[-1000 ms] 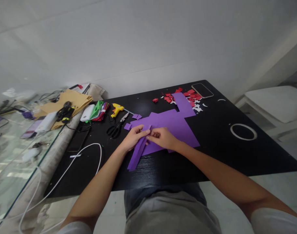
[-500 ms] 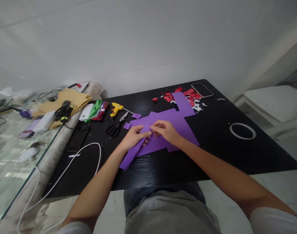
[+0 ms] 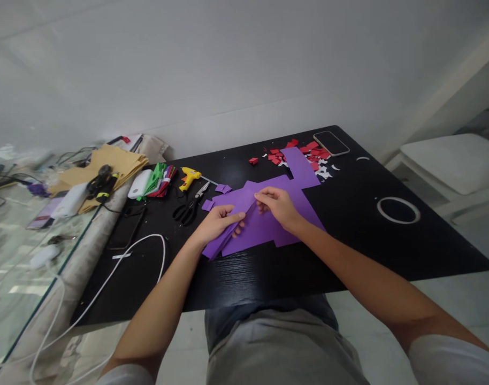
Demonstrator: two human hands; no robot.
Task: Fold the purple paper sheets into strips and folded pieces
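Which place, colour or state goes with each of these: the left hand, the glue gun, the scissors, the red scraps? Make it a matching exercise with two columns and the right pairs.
Column one
1. left hand
2. glue gun
3. scissors
4. red scraps

Column two
A. black-handled
B. lying among white bits of paper
C. gripping folded purple paper
D. mostly yellow

Right pairs: 1-C, 2-D, 3-A, 4-B
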